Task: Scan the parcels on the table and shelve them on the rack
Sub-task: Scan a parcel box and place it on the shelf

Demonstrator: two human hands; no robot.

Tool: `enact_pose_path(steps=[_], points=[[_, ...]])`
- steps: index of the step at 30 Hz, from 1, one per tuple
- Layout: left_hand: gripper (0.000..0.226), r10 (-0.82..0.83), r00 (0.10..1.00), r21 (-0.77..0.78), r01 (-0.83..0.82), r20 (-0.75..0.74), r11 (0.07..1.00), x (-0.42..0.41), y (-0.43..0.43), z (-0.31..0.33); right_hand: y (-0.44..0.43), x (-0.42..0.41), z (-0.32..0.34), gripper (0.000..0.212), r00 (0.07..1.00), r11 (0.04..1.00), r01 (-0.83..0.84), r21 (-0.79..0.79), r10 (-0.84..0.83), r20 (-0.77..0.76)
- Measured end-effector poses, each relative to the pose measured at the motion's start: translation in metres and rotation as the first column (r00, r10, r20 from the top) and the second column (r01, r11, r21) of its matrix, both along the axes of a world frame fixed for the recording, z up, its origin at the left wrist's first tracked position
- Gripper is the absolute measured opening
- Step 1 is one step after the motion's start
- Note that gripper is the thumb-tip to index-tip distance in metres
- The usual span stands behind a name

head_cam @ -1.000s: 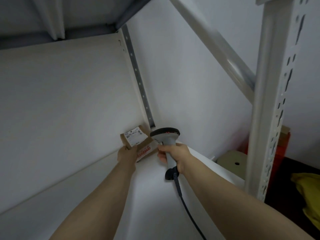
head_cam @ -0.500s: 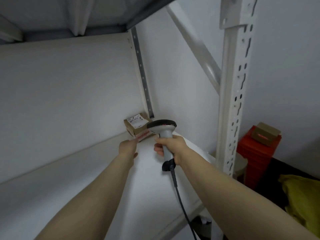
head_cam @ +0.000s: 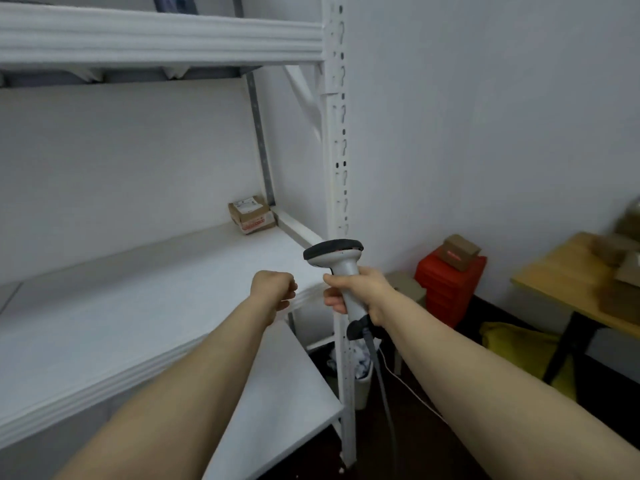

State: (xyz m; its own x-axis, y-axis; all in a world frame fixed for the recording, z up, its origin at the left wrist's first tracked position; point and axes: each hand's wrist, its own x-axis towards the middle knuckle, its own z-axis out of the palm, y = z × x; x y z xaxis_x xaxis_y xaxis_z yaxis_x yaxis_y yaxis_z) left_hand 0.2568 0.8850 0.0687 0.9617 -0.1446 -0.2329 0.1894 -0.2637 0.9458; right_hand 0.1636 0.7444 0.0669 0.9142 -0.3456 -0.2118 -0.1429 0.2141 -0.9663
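A small brown parcel (head_cam: 251, 218) with a white label lies in the back right corner of the white rack shelf (head_cam: 121, 299). My left hand (head_cam: 273, 289) hovers over the shelf's front edge, fingers curled, holding nothing. My right hand (head_cam: 360, 292) grips the handle of a grey barcode scanner (head_cam: 337, 258), its cable hanging down. The wooden table (head_cam: 568, 289) at the right edge carries several blurred brown parcels (head_cam: 620, 258).
The rack's white upright post (head_cam: 341, 140) stands just behind the scanner. A lower rack shelf (head_cam: 277, 403) lies below. A red drawer box (head_cam: 450, 285) with a small brown box (head_cam: 460, 252) on top stands by the wall. A yellow bag (head_cam: 519, 348) lies under the table.
My left hand let go of the parcel, left it in the shelf's corner and drew back. Both hands and the view pulled away from the rack, so the table came into sight.
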Motion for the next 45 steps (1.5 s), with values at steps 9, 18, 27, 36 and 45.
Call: enact_pose_path(steps=[9, 18, 27, 36, 45], points=[[0.021, -0.402, 0.916, 0.003, 0.402, 0.006, 0.916, -0.129, -0.157, -0.007, -0.136, -0.183, 0.000, 0.020, 0.937, 0.917, 0.304, -0.259, -0.337, -0.093], [0.016, -0.711, 0.703, -0.018, 0.711, -0.035, 0.703, -0.214, -0.348, -0.030, -0.285, -0.328, -0.019, 0.020, 0.690, 0.666, 0.579, -0.471, -0.708, -0.153], [0.013, -0.835, 0.536, -0.040, 0.838, -0.126, 0.544, -0.209, -0.528, -0.052, -0.436, -0.355, -0.036, 0.029, 0.345, 0.420, 0.732, -0.537, -0.908, -0.239], [0.013, -0.834, 0.525, -0.004, 0.846, -0.170, 0.533, -0.171, -0.656, -0.068, -0.551, -0.341, -0.068, 0.026, 0.194, 0.345, 0.814, -0.467, -0.920, -0.342], [0.019, -0.785, 0.571, 0.068, 0.817, -0.240, 0.573, -0.168, -0.758, -0.105, -0.668, -0.339, -0.103, 0.022, 0.269, 0.383, 0.861, -0.334, -0.901, -0.340]])
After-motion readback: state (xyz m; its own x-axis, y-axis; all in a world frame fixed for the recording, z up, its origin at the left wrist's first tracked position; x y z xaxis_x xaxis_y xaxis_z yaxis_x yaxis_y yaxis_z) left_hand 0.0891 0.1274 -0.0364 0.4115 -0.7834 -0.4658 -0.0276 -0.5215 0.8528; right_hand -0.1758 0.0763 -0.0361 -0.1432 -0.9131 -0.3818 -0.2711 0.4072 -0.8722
